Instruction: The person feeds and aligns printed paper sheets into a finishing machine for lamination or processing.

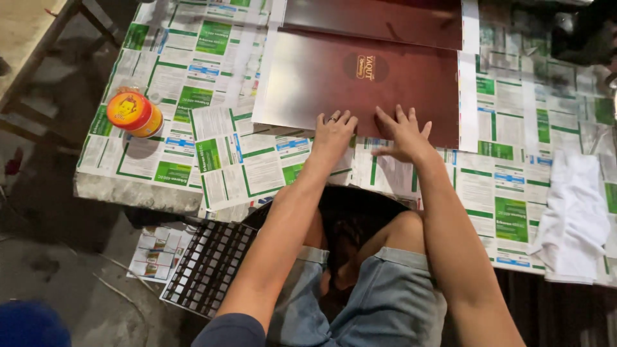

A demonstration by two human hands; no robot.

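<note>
Cover sheet: glossy maroon, gold round emblem.
Table covering: white printed sheets, green and blue blocks.
Jar: orange, yellow label.
Cloth: plain white.
Shorts: light blue denim.

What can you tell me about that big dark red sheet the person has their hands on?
The dark red sheet is a large, flat, glossy rectangle, like coated card, with a round gold emblem near its middle and pale margins. It lies flat on the printed paper covering the table. The left hand and right hand press spread fingers on its near edge. Another similar sheet lies beyond it.
</note>
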